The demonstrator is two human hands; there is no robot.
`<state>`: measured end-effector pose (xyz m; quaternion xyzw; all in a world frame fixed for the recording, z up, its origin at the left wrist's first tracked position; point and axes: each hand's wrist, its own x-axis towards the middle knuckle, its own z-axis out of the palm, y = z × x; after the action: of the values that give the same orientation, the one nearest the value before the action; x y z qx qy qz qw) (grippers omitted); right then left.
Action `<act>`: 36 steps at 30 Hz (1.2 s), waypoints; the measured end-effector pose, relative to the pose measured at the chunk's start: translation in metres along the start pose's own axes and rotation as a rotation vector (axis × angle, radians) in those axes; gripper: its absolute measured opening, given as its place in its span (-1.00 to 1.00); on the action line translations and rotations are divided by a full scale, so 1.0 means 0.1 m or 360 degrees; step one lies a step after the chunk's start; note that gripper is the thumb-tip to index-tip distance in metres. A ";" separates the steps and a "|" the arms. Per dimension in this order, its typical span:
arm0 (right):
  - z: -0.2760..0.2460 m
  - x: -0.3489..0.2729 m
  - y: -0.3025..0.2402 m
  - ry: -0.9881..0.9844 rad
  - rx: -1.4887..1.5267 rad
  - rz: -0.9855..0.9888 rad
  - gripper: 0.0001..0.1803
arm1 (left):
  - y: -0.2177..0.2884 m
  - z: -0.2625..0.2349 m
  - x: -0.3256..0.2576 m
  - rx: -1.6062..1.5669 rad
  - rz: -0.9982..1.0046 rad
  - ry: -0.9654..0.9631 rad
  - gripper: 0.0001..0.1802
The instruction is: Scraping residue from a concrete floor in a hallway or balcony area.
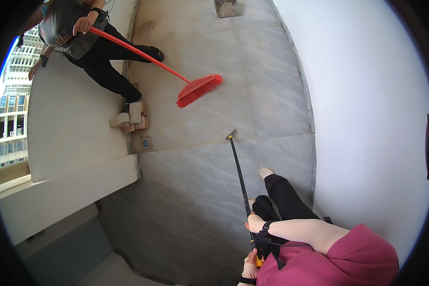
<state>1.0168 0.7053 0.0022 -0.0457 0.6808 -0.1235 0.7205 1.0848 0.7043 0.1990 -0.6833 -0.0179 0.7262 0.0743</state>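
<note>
Your right hand [255, 223] is wrapped closed around the upper part of the scraper pole [240, 176], low and right of centre; your left hand [249, 261] grips its yellow-banded end just below, fingers curled shut. The pole is thin, black and rigid, running up-frame to a small flat grey blade [231, 134] resting on the tiled floor [195, 190] near mid-frame. By my judgement the work is partway: the grey, faintly veined tiles near you look clean and matte, while the upper-left strip shows sandy staining (still to be scraped). At upper left another person's hand [83, 24] holds a red broom [199, 89] with stiff plastic bristles, beside stacked pale bricks [130, 117]. Smooth white wall [362, 105] at right.
</note>
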 end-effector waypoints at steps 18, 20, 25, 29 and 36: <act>0.11 0.40 0.50 0.0203 0.0142 -0.0028 -0.52 | -0.41 -0.33 0.52 0.0189 0.0175 -0.0041 -0.72; -0.12 0.13 0.12 0.0390 -0.0623 -0.0379 -0.60 | -0.23 -0.23 0.49 0.0266 0.0306 -0.0048 -0.72; -0.27 0.01 -0.12 0.0356 -0.0101 -0.0297 -0.63 | -0.13 -0.14 0.48 0.0280 0.0358 -0.0183 -0.65; 0.14 0.22 0.50 0.0585 0.0164 -0.0581 -0.59 | -0.38 -0.32 0.44 0.0367 0.0127 -0.0089 -0.69; -0.68 0.18 -0.79 0.0275 -0.0258 -0.0391 -0.64 | 0.43 0.11 0.77 0.0246 0.0464 -0.0198 -0.68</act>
<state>0.9409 0.6312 -0.0013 -0.1758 0.7371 -0.1588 0.6329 1.0658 0.6732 0.1180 -0.6246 0.1326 0.7694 0.0192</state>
